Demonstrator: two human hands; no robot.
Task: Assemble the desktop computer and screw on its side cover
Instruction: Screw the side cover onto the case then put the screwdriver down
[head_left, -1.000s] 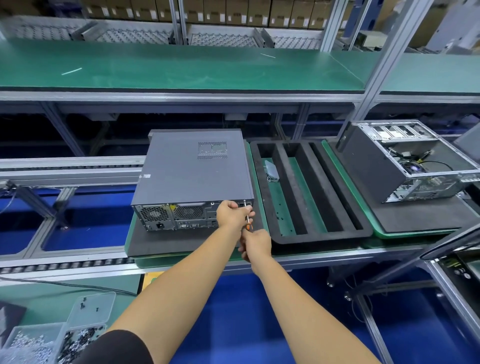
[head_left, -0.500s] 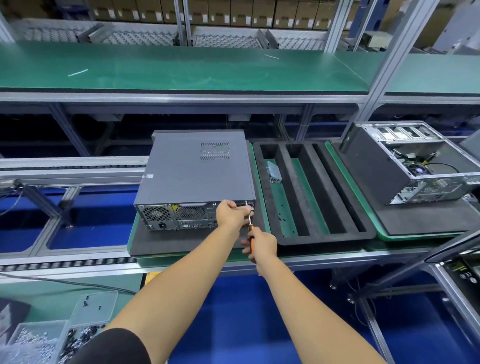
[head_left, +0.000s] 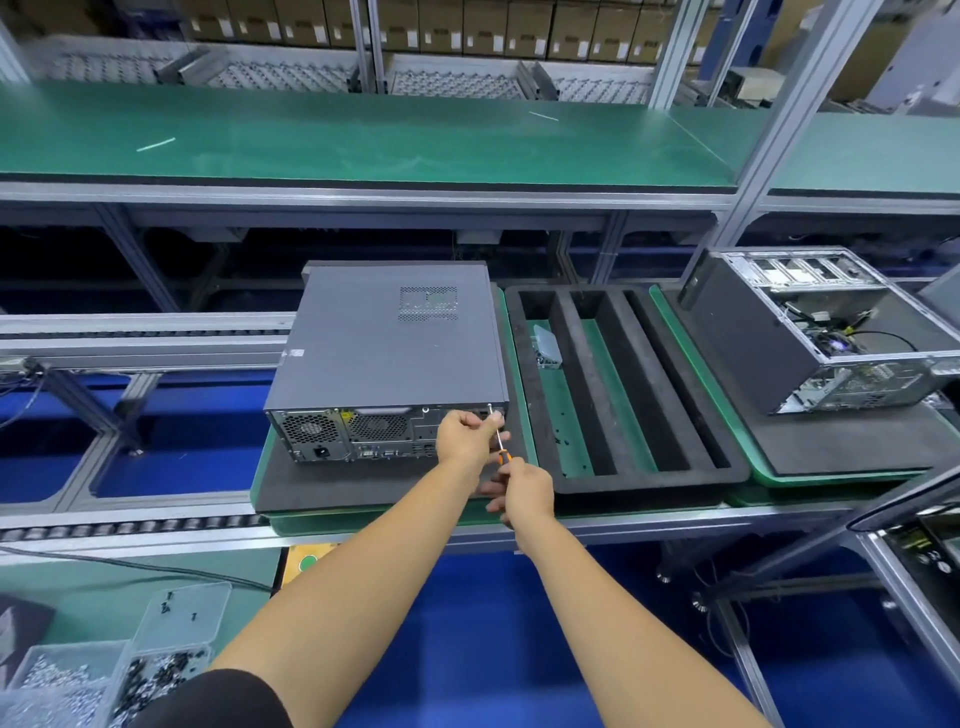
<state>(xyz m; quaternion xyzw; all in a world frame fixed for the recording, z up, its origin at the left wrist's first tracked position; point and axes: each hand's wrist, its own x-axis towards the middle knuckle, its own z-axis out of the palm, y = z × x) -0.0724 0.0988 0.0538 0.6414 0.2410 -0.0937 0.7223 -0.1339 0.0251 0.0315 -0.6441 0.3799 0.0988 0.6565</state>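
Note:
A grey desktop computer lies flat on a black foam pad, its side cover on top and its rear panel facing me. My right hand grips the orange handle of a small screwdriver. The shaft slants up to the rear panel's top right corner. My left hand pinches the shaft near its tip, right at that corner. The screw itself is too small to make out.
A black foam tray with long slots sits right of the computer, a small clear bag in one slot. An open computer chassis stands farther right. Clear screw bins are at the lower left. A green shelf runs above.
My right hand has drawn back slightly toward me along the screwdriver handle. My left hand stays at the rear corner of the case. The camera view has shifted a little.

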